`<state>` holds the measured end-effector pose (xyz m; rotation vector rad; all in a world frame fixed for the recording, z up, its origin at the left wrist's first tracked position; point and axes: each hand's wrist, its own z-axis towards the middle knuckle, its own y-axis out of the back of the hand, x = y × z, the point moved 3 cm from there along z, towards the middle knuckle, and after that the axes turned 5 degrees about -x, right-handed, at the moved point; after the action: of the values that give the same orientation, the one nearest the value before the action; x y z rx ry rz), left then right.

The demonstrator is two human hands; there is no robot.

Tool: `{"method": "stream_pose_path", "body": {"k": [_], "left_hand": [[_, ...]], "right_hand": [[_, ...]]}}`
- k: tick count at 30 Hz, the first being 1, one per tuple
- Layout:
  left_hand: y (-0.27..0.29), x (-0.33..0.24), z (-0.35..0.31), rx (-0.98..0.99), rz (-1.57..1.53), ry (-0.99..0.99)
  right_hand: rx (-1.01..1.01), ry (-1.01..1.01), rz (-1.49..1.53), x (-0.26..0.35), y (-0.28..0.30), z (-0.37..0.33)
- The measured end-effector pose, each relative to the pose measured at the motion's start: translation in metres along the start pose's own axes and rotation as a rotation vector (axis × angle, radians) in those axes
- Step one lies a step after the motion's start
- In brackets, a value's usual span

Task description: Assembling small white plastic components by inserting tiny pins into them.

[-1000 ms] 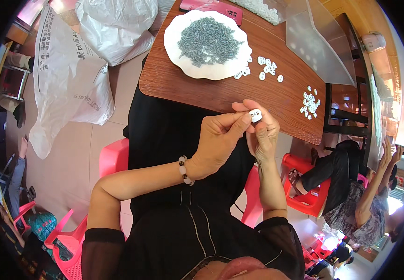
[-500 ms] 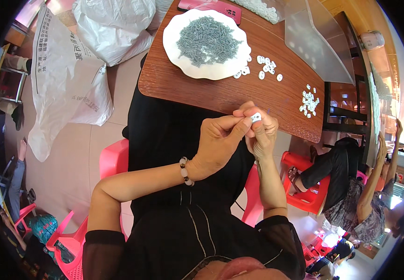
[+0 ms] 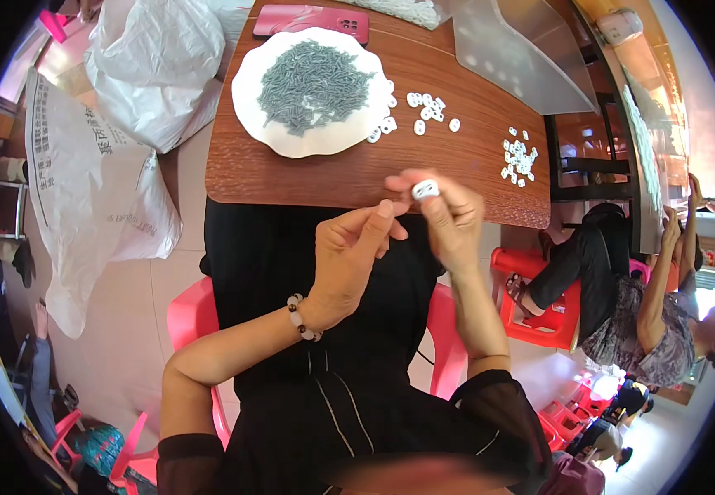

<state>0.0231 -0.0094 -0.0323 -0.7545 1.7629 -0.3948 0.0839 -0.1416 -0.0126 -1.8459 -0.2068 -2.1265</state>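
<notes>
Just over the table's near edge, my right hand (image 3: 454, 231) pinches a small white plastic piece (image 3: 426, 190) with dark openings between thumb and fingers. My left hand (image 3: 342, 257), with a beaded bracelet at its wrist, is a little apart from it on the left. Its thumb presses on the index finger; anything between them is too small to make out. A white scalloped plate (image 3: 247, 92) beyond my hands bears a heap of small dark grey rods (image 3: 312, 82). Loose white pieces (image 3: 428, 108) lie beside the plate, and another cluster (image 3: 520, 158) lies farther right.
The brown wooden table (image 3: 283, 183) also carries a pink phone (image 3: 271, 21) and a translucent plastic bin (image 3: 530, 66). White sacks (image 3: 85, 198) stand on the floor at left. To the right, another person sits on a red stool (image 3: 549, 318).
My hands have come apart: the left has moved left and off the white piece, which stays in my right hand. The view has shifted, so the table appears farther left.
</notes>
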Motion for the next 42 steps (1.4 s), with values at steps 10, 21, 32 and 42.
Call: {"method": "stream_pose_path", "body": {"k": [10,21,32,42], "left_hand": [[0.005,-0.003,0.014,0.036,0.017,0.0],[0.013,0.0,0.02,0.012,0.035,0.063],[0.012,0.0,0.022,0.035,0.091,0.075],[0.009,-0.011,0.021,0.08,0.106,0.041]], "right_hand": [[-0.632,0.46,-1.099,0.142,0.147,0.136],[-0.673,0.224,-1.598,0.101,0.224,0.181],[-0.297,0.583,-1.195,0.038,0.088,0.121],[-0.276,0.42,-1.073,0.027,0.069,0.121]]}}
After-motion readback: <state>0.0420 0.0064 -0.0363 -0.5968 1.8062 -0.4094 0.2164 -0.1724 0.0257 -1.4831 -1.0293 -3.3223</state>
